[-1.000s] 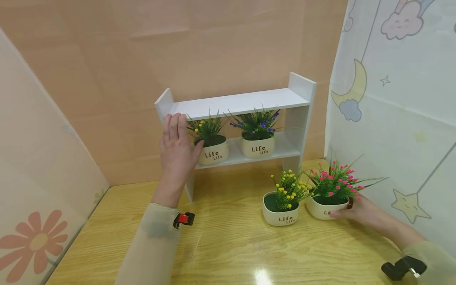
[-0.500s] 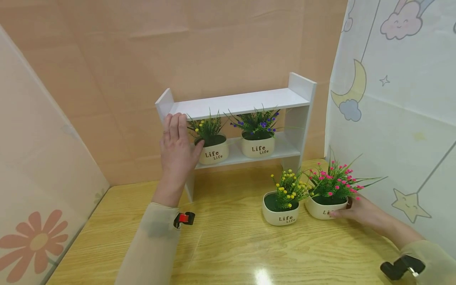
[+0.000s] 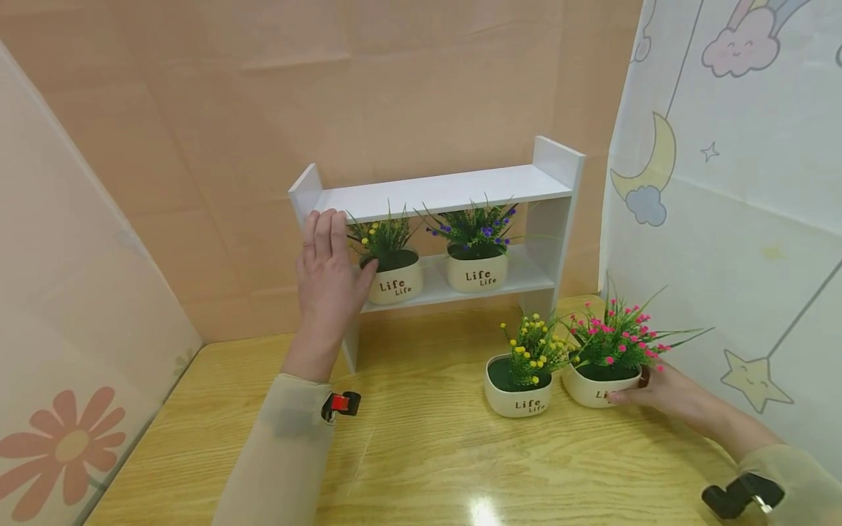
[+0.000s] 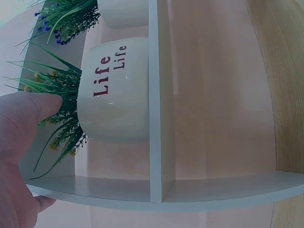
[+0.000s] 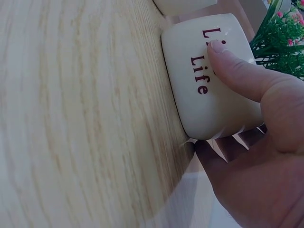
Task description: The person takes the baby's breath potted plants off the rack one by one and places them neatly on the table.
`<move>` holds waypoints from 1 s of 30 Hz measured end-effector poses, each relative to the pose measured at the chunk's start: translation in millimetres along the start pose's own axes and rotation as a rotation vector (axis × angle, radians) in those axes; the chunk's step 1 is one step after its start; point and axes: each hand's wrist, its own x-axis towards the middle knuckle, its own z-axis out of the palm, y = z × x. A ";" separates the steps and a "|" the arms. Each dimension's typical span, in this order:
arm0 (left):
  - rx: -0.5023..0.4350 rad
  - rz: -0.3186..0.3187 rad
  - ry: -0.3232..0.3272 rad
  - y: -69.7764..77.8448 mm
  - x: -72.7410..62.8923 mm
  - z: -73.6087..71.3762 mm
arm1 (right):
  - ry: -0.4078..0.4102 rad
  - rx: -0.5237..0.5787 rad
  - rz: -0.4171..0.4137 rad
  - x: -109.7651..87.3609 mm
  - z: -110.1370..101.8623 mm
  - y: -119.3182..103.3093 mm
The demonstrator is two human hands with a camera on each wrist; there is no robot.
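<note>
Left hand (image 3: 329, 285), straight-fingered, against shelf (image 3: 441, 192); right hand (image 3: 671, 396) grips pink-flowered pot (image 3: 588, 387).

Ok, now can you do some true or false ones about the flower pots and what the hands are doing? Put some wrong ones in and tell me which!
1. The right grip holds the pot with pink flowers. True.
2. The left grip is at the left end of the white shelf. True.
3. Six pots show in the head view. False: there are four.
4. The top board holds a pot with purple flowers. False: the purple-flowered pot stands on the lower board.
5. The pot beside the pink one has tipped over. False: the yellow-flowered pot stands upright on the table.
</note>
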 end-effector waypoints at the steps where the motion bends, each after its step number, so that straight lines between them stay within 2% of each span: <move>1: 0.001 0.002 0.003 0.0 -0.1 0.1 | -0.004 0.005 0.005 -0.1 -0.2 -0.4; 8: -0.001 0.002 0.010 -0.3 -0.8 0.3 | 0.014 0.023 -0.071 3.0 1.4 0.1; 15: -0.008 -0.017 -0.005 0.2 -1.2 -1.4 | 0.014 0.064 -0.110 3.4 1.0 -1.6; 24: -0.019 -0.003 0.003 0.3 -1.2 -2.0 | 0.001 0.053 -0.102 2.1 3.0 -1.5; 30: -0.018 -0.007 -0.007 1.5 -1.4 -3.2 | -0.001 0.004 -0.078 -1.1 -1.1 -4.2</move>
